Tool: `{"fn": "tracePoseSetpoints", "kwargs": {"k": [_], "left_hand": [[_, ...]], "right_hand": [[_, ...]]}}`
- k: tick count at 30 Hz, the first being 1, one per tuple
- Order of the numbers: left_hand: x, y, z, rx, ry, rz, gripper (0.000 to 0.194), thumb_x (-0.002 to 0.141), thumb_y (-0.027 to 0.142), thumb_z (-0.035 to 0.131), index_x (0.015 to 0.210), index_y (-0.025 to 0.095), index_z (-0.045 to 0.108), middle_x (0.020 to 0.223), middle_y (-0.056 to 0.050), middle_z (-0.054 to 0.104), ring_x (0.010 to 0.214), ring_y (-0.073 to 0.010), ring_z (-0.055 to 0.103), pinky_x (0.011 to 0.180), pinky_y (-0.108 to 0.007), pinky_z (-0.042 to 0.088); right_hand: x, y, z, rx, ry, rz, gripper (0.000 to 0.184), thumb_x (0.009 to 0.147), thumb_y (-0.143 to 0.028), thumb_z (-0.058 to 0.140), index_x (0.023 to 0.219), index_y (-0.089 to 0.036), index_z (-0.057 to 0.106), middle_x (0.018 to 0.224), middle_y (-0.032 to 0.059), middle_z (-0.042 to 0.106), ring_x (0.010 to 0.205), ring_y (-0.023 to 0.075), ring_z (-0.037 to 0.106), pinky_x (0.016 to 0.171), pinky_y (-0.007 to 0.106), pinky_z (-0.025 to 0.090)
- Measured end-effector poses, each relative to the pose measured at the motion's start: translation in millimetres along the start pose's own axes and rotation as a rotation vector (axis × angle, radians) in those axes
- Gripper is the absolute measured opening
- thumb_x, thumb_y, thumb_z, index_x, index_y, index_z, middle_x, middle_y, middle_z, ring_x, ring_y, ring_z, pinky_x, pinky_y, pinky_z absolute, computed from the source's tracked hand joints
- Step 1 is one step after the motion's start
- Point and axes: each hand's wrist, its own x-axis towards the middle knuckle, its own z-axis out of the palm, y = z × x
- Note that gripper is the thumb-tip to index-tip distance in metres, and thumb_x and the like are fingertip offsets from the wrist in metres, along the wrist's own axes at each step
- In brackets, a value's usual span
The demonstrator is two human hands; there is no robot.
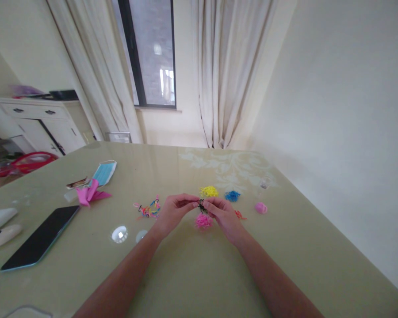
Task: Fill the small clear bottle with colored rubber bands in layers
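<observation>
My left hand (177,212) and my right hand (223,214) meet at the middle of the table, thumbs and fingers pinched together. Between the fingertips is a small dark clump of what look like black rubber bands (201,206); I cannot tell how much of it lies on the table behind. Just below the fingertips sits a pile of pink rubber bands (203,221). Beyond the hands are a yellow pile (208,191) and a blue pile (232,196). Some orange bands (239,214) show partly behind my right hand. Multicoloured linked bands (148,208) lie left of my left hand.
On the left are a dark-screened tablet or phone (41,238), a pink folded-paper shape (92,193), a blue face mask (105,172) and a white mouse-like object (3,236). A pink lump (261,208) and a small clear item (264,182) lie right. A wall (345,132) borders the table's right side.
</observation>
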Motion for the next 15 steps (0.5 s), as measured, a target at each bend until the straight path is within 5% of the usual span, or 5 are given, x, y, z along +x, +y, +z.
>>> {"fn": "tracePoseSetpoints", "kwargs": {"k": [8, 15], "left_hand": [[1.6, -5.8, -1.5, 0.143, 0.067, 0.075, 0.026, 0.083, 0.044, 0.083, 0.095, 0.02, 0.084, 0.093, -0.007, 0.084, 0.088, -0.0238, 0.078, 0.084, -0.036, 0.063], [1.8, -6.8, 0.9, 0.087, 0.029, 0.05, 0.029, 0.081, 0.046, 0.085, 0.094, 0.02, 0.083, 0.094, -0.008, 0.084, 0.09, -0.0246, 0.079, 0.087, -0.037, 0.065]], "right_hand": [[0.4, 4.2, 1.6, -0.174, 0.09, -0.077, 0.031, 0.079, -0.04, 0.083, 0.104, -0.021, 0.082, 0.087, 0.0052, 0.078, 0.076, 0.0205, 0.07, 0.072, 0.035, 0.056], [-0.9, 5.7, 1.0, -0.238, 0.144, -0.163, 0.019, 0.085, -0.038, 0.078, 0.094, -0.021, 0.082, 0.093, 0.0078, 0.079, 0.083, 0.0233, 0.073, 0.079, 0.039, 0.061]]}}
